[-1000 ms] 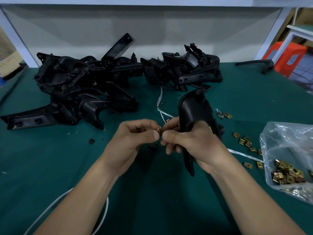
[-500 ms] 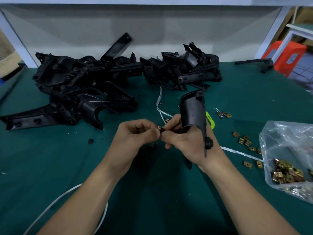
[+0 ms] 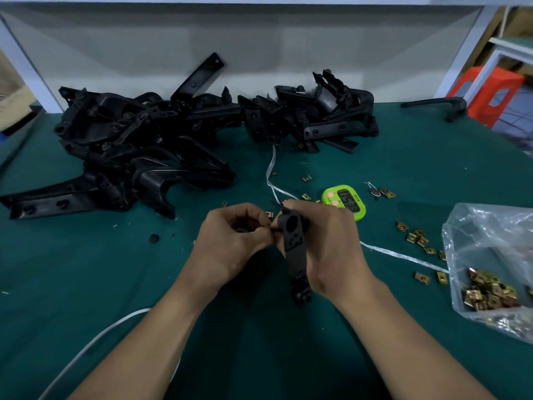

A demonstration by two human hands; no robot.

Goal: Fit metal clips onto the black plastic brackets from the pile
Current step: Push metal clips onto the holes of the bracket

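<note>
My right hand [image 3: 328,243] grips a black plastic bracket [image 3: 294,249] near its top, the long end pointing down toward me. My left hand [image 3: 233,241] pinches a small metal clip [image 3: 270,215] against the bracket's upper left edge. A big pile of black brackets [image 3: 150,140] lies across the back of the green table. A clear plastic bag [image 3: 490,255] at the right edge holds several brass-coloured clips [image 3: 490,293], and loose clips [image 3: 416,236] lie beside it.
A green digital timer [image 3: 344,201] lies just beyond my right hand. A white plastic strap [image 3: 403,256] runs from the pile past the hands to the bag. A white cable [image 3: 95,342] curves at lower left. One lone bracket [image 3: 438,106] lies far right.
My right hand has turned the bracket so its wide part no longer stands up; the long end now points toward me. The green timer behind it has come into view. My left hand still pinches the clip.
</note>
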